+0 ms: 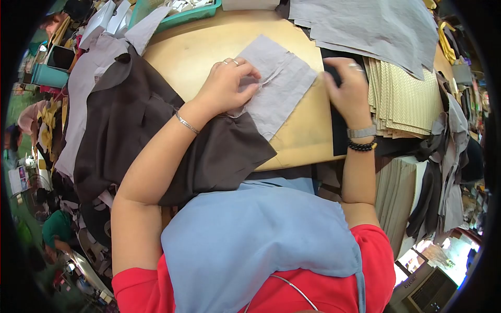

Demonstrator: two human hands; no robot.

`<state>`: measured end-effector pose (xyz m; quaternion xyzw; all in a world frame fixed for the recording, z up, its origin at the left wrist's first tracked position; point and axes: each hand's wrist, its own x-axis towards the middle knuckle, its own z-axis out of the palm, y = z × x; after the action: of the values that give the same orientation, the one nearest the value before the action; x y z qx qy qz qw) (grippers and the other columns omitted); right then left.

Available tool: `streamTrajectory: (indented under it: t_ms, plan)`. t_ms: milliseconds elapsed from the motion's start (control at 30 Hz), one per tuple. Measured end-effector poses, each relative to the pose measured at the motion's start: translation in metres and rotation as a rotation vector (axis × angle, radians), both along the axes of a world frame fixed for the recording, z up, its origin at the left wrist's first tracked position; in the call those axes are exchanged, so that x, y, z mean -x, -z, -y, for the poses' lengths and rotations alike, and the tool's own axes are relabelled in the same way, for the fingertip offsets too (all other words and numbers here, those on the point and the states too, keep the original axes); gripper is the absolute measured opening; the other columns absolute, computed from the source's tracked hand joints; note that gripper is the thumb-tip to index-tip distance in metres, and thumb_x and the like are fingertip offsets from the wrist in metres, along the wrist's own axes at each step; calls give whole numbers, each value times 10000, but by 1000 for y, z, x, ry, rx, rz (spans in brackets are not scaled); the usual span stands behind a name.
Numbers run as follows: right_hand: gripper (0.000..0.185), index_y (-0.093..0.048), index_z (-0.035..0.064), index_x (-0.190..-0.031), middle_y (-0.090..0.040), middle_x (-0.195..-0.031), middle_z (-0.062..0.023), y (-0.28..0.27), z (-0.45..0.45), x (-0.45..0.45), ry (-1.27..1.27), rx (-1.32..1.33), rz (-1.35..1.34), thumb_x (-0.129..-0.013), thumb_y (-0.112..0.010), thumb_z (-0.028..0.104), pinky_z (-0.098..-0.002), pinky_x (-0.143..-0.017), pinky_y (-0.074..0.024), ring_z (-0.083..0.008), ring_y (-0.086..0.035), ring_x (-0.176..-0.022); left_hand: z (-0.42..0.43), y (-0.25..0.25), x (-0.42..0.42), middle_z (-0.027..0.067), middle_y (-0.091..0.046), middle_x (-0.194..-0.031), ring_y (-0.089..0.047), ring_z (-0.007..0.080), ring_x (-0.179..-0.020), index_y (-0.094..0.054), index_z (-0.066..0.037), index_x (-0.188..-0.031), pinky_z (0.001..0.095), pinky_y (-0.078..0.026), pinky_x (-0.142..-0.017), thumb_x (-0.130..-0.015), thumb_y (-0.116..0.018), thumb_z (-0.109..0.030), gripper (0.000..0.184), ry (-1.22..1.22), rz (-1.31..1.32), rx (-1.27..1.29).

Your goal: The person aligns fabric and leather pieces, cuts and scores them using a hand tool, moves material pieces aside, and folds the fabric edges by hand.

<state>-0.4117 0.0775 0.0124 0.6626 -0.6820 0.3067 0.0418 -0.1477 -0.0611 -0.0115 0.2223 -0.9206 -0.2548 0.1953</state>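
Observation:
A pale grey fabric piece [282, 88] with a creased fold lies on the light wooden board [182, 52]. My left hand [227, 86] is on its left edge, fingers curled and the cloth bunched beneath them; the fingertips are partly hidden. My right hand [348, 86] hovers just right of the fabric's corner, slightly blurred, with thumb and fingers apart and nothing visible between them. Dark brown cloth [135, 115] drapes under my left forearm and over the board's front left edge.
Stacked grey fabric [365, 26] lies at the back right, above cream textured sheets [404, 96]. A teal tray [177, 20] of small white pieces stands at the back. Upright stacked sheets [394, 193] are beside my right arm. At far left another person's green sleeve [56, 228] shows.

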Motion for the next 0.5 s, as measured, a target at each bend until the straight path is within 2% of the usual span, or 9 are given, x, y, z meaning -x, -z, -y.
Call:
streamTrajectory:
  t_ms: [33, 100, 200, 400, 500]
  plan:
    - [281, -650, 29, -1083, -664, -1014, -143, 2, 5, -15, -139, -26, 114, -818, -709, 101, -366, -824, -511, -303, -640, -952, -3, 0, 0, 93, -648, -977, -592, 315, -900, -657, -92, -964, 400, -458, -800, -793, -681, -173, 190, -13, -15, 1]
    - [210, -647, 56, -1021, -661, -1015, -113, 9, 15, -44, -352, -31, 109, -821, -686, 106, -396, -830, -507, -310, -626, -943, -7, -2, 4, 95, -648, -979, -595, 316, -894, -656, -93, -957, 395, -461, -801, -785, -672, -154, 183, -32, -49, 6]
    - [213, -652, 59, -1038, -660, -1039, -95, 27, 27, -56, -462, 11, 141, -829, -676, 95, -386, -845, -509, -298, -625, -971, -9, -1, 7, 91, -651, -984, -603, 311, -883, -661, -96, -948, 389, -462, -802, -779, -661, -131, 173, -8, -63, -2]
    - [253, -657, 66, -1066, -657, -1060, -96, 37, 27, -54, -421, 7, 79, -814, -677, 83, -375, -864, -507, -290, -617, -1011, -12, 1, 4, 64, -655, -1004, -613, 283, -905, -680, -108, -929, 404, -453, -828, -811, -655, -139, 124, 46, -4, 140]
    - [263, -663, 70, -1057, -654, -1067, -91, 35, 28, -56, -454, 35, -9, -794, -678, 69, -377, -869, -505, -291, -618, -1008, -18, -5, 0, 49, -653, -1042, -612, 266, -955, -686, -123, -937, 447, -438, -900, -838, -670, -205, 130, 34, 49, 176]
